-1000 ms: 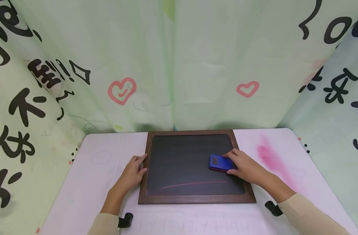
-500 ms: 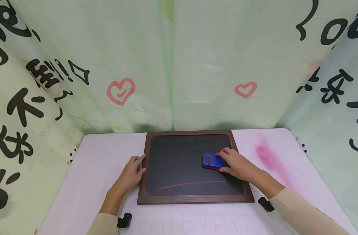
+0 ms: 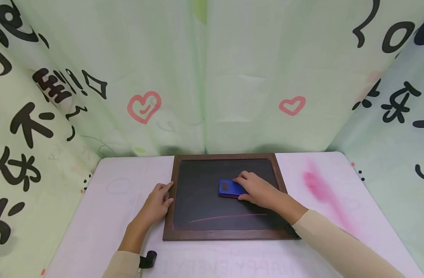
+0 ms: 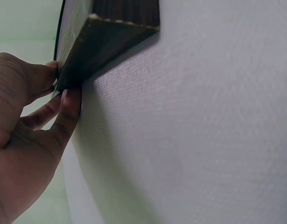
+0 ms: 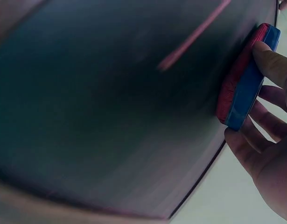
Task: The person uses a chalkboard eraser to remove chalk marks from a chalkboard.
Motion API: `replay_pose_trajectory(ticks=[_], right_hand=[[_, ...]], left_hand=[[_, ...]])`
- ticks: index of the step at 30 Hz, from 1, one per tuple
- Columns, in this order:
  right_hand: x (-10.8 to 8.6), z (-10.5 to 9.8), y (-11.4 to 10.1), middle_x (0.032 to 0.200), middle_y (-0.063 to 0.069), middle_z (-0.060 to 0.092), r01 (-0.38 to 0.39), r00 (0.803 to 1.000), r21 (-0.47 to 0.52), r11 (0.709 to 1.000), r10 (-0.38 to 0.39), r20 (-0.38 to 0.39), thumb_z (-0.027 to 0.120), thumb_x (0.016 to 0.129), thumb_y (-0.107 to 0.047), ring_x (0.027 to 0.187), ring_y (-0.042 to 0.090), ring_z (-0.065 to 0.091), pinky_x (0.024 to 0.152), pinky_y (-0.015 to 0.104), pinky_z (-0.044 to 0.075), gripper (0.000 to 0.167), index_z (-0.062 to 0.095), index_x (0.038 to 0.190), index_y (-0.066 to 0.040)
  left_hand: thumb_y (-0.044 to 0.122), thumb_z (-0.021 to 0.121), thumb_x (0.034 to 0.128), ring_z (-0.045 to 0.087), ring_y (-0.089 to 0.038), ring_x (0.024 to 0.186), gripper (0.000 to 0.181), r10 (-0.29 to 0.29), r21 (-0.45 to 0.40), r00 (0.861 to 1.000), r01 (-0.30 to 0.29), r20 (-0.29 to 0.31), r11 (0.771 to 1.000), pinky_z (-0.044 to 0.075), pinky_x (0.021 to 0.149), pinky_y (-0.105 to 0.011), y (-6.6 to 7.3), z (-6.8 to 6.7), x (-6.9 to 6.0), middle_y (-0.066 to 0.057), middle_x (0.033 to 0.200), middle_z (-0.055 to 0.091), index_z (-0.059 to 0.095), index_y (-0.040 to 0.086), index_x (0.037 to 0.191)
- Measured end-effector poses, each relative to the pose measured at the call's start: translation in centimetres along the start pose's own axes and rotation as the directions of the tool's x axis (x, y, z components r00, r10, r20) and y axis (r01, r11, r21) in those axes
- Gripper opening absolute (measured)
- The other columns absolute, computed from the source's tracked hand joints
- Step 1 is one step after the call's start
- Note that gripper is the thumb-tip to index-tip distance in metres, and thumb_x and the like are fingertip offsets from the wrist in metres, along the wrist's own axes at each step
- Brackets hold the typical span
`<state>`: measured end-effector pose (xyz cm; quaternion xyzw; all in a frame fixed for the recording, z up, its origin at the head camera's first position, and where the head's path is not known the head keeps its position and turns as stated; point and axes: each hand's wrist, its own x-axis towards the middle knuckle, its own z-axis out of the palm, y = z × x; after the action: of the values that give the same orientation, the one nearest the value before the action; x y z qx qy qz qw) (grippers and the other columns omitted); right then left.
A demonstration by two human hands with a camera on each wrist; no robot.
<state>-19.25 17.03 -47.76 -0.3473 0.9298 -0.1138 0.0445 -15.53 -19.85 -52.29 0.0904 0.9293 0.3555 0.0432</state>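
Note:
A wood-framed blackboard (image 3: 198, 193) lies on the table with one thin pink chalk line (image 3: 229, 217) near its lower edge. My right hand (image 3: 258, 190) grips a blue eraser (image 3: 227, 188) by its right end, above the line and near the board's middle. In the right wrist view the eraser's red pad (image 5: 234, 79) faces the board, and the right hand (image 5: 269, 126) has thumb and fingers on opposite edges of the blue body. My left hand (image 3: 156, 205) holds the board's left frame; in the left wrist view that hand (image 4: 31, 121) pinches the frame edge (image 4: 120, 37).
The pale table (image 3: 121, 185) has a pink smear (image 3: 318, 185) to the right of the board. A light green curtain (image 3: 239, 77) with hearts and black characters surrounds the table. A black device (image 3: 148, 259) is at the left wrist.
My right hand has slid the eraser leftward across the board, from near the right side to about the middle. The left hand stays on the frame, and the pink line looks the same.

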Motion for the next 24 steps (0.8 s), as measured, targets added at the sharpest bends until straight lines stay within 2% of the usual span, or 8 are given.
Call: replay_pose_trajectory(ticks=[12,18,24], right_hand=[[4.6,0.7,-3.3,0.129,0.014,0.06,0.053,0.996,0.012,0.999,-0.053,0.068,0.077,0.094,-0.03,0.114,0.03,0.06,0.098,0.043,0.052,0.055,0.06,0.139,-0.003],[6.6,1.1,-5.1,0.132,0.011,0.059,0.064,0.992,0.017,0.998,-0.065,0.109,0.075,0.096,-0.03,0.117,0.027,0.059,0.1,0.041,0.051,0.055,0.058,0.143,-0.006],[8.4,1.9,-7.1,0.132,0.01,0.059,0.104,0.988,-0.002,0.995,-0.103,0.112,0.074,0.097,-0.033,0.115,0.025,0.059,0.1,0.038,0.052,0.055,0.059,0.143,-0.008]], left_hand=[[-0.002,0.067,0.0966,0.052,-0.018,0.087,0.06,-0.02,-0.008,1.0,0.02,0.007,1.0,0.046,0.073,-0.03,0.2,-0.1,0.1,-0.02,0.125,0.053,0.046,-0.002,0.153],[-0.002,0.066,0.0965,0.052,-0.018,0.086,0.06,-0.009,-0.005,1.0,0.009,0.005,1.0,0.046,0.073,-0.03,0.1,-0.2,0.1,-0.02,0.125,0.053,0.045,-0.003,0.153],[-0.003,0.066,0.0964,0.052,-0.018,0.085,0.058,0.003,-0.01,1.0,-0.003,0.004,1.0,0.046,0.072,-0.029,0.2,-0.1,0.1,-0.021,0.126,0.053,0.046,-0.005,0.151]])
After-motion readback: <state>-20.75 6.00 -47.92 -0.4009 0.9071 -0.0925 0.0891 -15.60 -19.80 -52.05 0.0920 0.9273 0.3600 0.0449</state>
